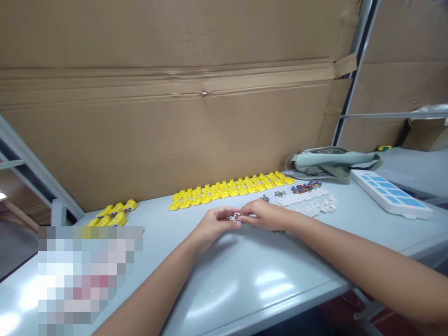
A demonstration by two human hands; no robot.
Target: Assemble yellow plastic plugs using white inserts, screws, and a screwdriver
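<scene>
Over the middle of the table (245, 266), my left hand (217, 224) pinches a small white plastic part (234, 217) with an open frame shape. My right hand (261, 214) meets it from the other side, fingertips pressed together at the part; a bit of red shows between the fingers. Whatever else the right fingers grip is hidden. Behind the hands run two rows of yellow plastic shells (224, 188). To the right of them lie small metal pieces (280, 193), a heap of red and blue parts (306, 187) and rows of white plastic parts (318, 205).
Several assembled yellow pieces (117, 212) stand at the left, beside a blurred-out patch. On the right are a grey-green bag (322, 163) and a white case with blue panels (392, 193). A cardboard wall (175, 135) closes off the back.
</scene>
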